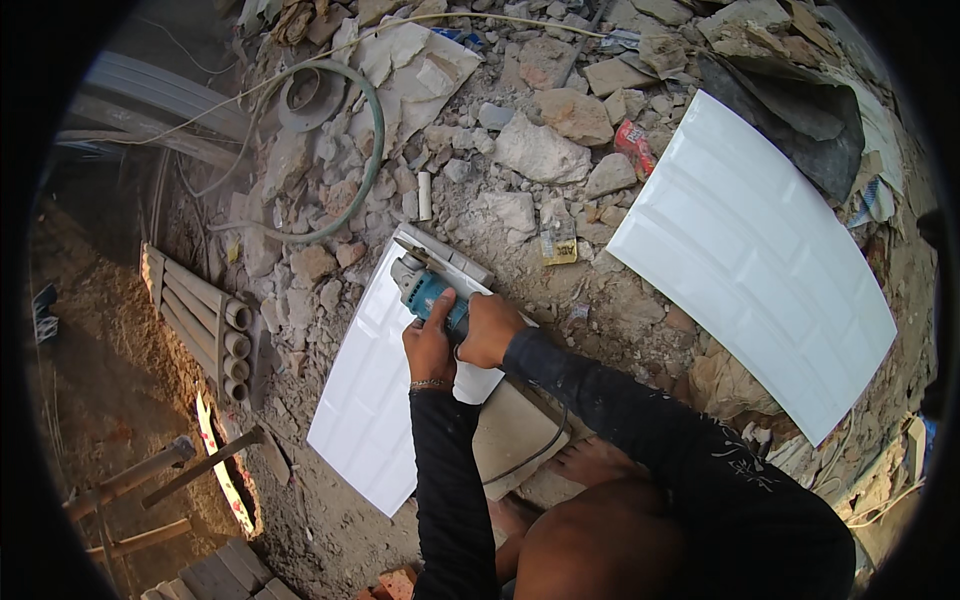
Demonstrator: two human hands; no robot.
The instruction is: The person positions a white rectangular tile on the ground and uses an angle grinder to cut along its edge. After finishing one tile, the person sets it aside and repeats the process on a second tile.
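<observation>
A white glossy tile [370,390] lies on the rubble in front of me. A blue-green angle grinder [425,288] rests on the tile's far edge, its disc end pointing away from me. My left hand [428,345] grips the grinder's body from the left. My right hand [490,328] holds its rear end from the right. Both arms wear dark long sleeves. A dark cable [530,455] runs from the grinder back under my right arm, over a beige slab [515,430].
A second large white tile [755,260] lies to the right. Broken bricks and stones [540,150] cover the ground beyond. A green hose [375,150] curves at the upper left. Grey pipes [215,325] and wooden tool handles [150,475] lie at left.
</observation>
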